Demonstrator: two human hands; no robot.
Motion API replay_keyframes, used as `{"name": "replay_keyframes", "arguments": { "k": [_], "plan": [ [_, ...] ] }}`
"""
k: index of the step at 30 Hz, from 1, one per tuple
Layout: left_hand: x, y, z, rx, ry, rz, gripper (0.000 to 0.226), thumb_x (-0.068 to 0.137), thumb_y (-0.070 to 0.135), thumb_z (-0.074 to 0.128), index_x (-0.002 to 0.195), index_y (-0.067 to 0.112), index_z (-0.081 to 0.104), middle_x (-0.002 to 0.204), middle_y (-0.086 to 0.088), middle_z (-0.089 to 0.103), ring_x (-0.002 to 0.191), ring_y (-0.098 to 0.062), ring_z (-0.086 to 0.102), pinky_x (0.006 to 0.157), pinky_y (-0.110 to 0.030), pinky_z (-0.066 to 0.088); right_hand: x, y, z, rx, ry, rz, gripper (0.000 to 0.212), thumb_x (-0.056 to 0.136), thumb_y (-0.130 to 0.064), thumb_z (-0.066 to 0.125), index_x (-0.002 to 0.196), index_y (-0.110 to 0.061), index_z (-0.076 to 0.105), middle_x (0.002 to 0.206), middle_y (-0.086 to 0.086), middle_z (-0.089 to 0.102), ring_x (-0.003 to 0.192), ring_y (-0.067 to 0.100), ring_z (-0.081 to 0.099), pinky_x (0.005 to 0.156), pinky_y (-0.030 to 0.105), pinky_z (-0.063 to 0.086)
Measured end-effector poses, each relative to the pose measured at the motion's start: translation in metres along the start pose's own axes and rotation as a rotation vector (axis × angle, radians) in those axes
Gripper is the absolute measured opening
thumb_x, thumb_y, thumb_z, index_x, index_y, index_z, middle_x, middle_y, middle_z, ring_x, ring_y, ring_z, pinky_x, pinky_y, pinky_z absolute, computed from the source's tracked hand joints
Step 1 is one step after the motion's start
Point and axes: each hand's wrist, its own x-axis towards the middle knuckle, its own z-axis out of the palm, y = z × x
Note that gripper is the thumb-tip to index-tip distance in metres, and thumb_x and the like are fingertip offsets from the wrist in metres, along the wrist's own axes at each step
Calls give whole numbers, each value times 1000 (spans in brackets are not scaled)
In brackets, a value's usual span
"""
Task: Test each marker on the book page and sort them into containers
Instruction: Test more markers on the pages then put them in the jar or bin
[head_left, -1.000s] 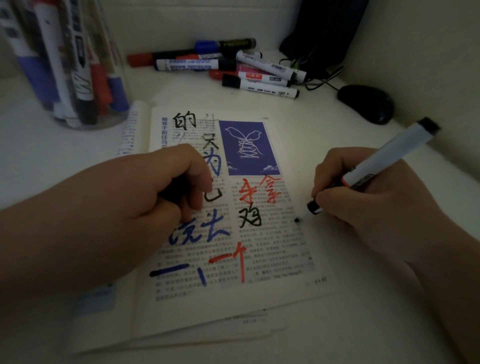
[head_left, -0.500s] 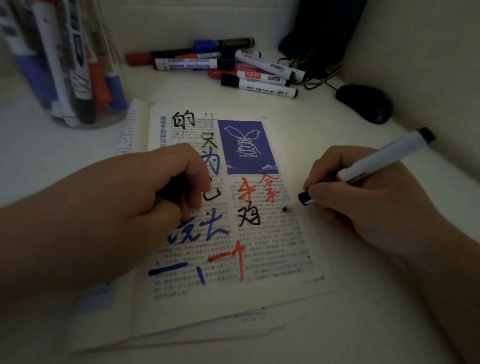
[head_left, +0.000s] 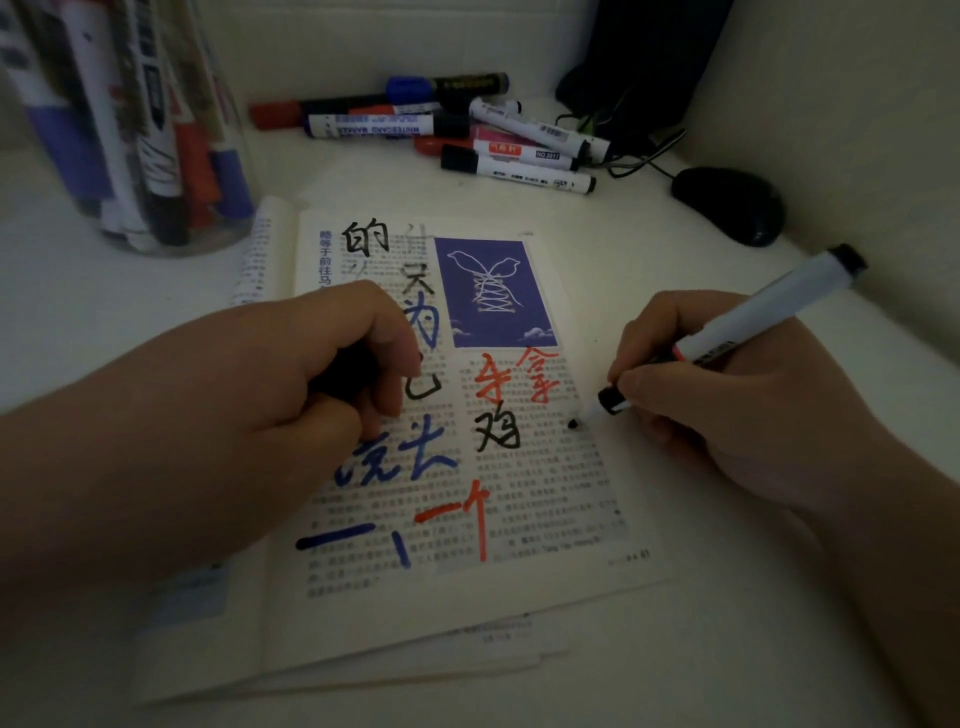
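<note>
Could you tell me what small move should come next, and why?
Probably draw a short stroke: the right hand pinches the marker with its nib at the right text edge of the book page, where no fresh mark shows yet, while the left hand, gripping a dark object, steadies the page.

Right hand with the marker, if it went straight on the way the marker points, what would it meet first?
Probably the book page: the right hand aims its marker down and left, nib seemingly just above the paper, near the black handwritten character. Depth is unclear.
</note>
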Motion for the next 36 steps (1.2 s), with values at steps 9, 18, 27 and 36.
{"name": "replay_keyframes", "arguments": {
  "k": [9, 18, 27, 36],
  "plan": [
    [28, 35, 8, -105, 276, 147, 57, 69, -5, 41, 104, 33, 65, 89, 5, 69, 79, -11, 68, 51, -21, 56, -1, -4, -3, -5, 64, 27, 23, 57, -30, 63, 63, -8, 61, 52, 10, 48, 45, 15, 38, 43, 21, 28],
    [20, 59, -11, -179, 208, -112, 63, 74, -9, 78, 113, 34, 54, 92, 4, 78, 90, -11, 74, 88, -34, 59, -8, -43, 25, 407, 63, -63, 11, 68, -20, 76, 76, -15, 71, 54, 9, 53, 51, 28, 40, 44, 27, 27],
    [15, 65, -12, -198, 141, -144, 55, 77, -3, 80, 110, 35, 60, 95, 6, 78, 84, -19, 75, 79, -45, 61, 2, -76, 51, 317, 25, -14, 17, 72, -9, 59, 68, -17, 74, 55, 7, 62, 56, 26, 55, 58, 32, 33],
    [15, 65, -16, -65, 131, -136, 37, 74, 12, 86, 99, 30, 66, 89, 13, 77, 83, -7, 73, 84, -38, 60, 2, -62, 55, 284, 86, 31, 10, 69, -8, 58, 64, -11, 66, 58, 17, 58, 55, 33, 49, 54, 33, 35]
  ]
}}
